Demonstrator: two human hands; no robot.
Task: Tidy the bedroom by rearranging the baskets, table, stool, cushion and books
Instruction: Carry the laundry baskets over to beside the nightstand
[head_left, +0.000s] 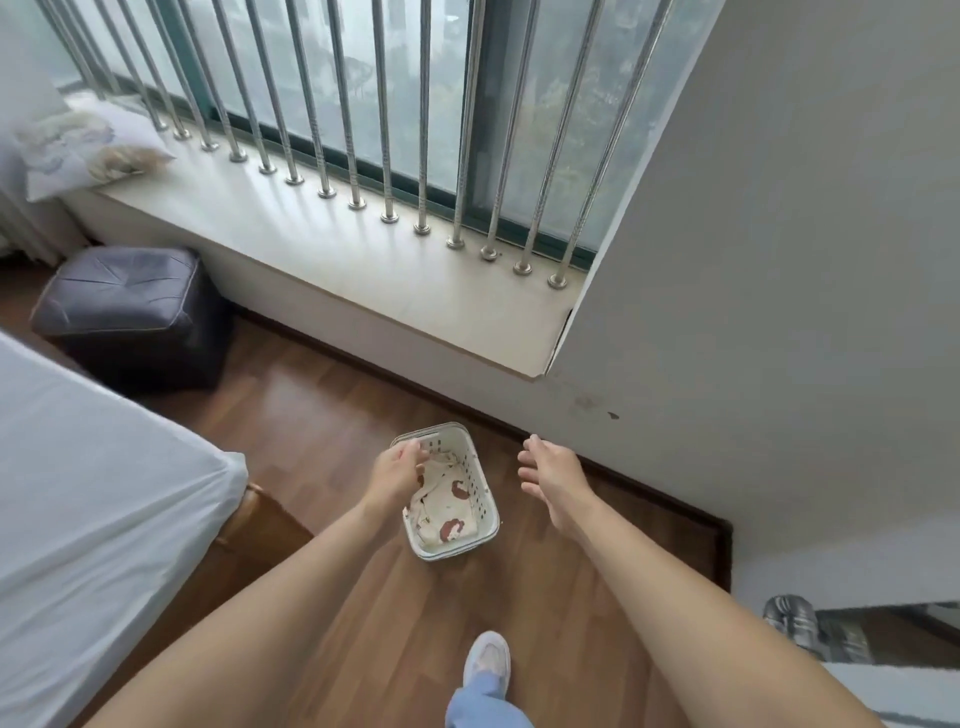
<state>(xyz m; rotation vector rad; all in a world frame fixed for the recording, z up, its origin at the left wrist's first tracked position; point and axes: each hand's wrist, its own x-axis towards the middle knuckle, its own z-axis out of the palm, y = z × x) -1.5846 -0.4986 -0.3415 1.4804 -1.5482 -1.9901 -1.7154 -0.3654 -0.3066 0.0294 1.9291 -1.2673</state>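
Far left of basket (480, 499): bed (93, 467), white-sheeted, one corner toward the floor gap. Beyond basket: window ledge (337, 260), barred, a likely landing place for tidied items. Beyond and left of basket: dark stool (130, 312), tucked against the ledge base, seemingly parked out of the walkway. Farther beyond and left: cushion (88, 145), propped at the ledge end. Basket itself: white, perforated, on or just above the wooden floor, cannot tell which; patterned cloth (441, 509) inside. At basket's far-left rim: left hand (397, 470), fingers curled over the rim, probably for carrying or setting down. Just right of basket, apart from it: right hand (553, 478), fingers spread, holding nothing. No legible writing or brand anywhere.
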